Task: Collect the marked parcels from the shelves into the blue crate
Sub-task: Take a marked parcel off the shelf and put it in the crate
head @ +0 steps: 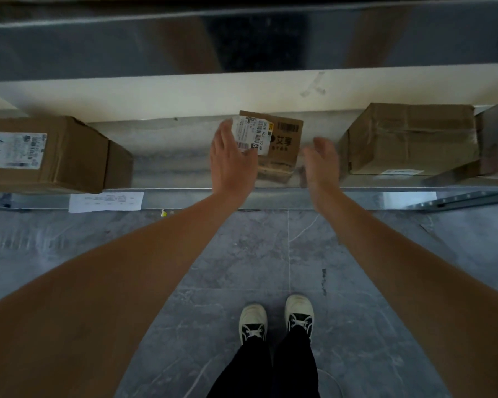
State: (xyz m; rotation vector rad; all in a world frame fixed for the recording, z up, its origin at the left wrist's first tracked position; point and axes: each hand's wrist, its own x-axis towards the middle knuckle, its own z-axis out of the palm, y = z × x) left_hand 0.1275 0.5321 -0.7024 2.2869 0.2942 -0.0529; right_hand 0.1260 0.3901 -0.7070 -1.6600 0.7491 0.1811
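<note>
A small brown cardboard parcel (279, 145) with a white shipping label and black printing sits on a low metal shelf (179, 165), in the middle of the view. My left hand (232, 159) reaches over its left side with straight fingers, covering part of the label. Just right of the parcel my right hand (324, 159) hangs with relaxed fingers, a small gap apart from it. Neither hand grips anything. The blue crate is not in view.
A labelled brown box (41, 153) stands at the shelf's left, a larger taped box (411, 139) at its right. A paper sheet (107, 201) hangs on the shelf's front edge. Above runs another shelf board (242, 38). My feet (276, 320) stand on grey floor tiles.
</note>
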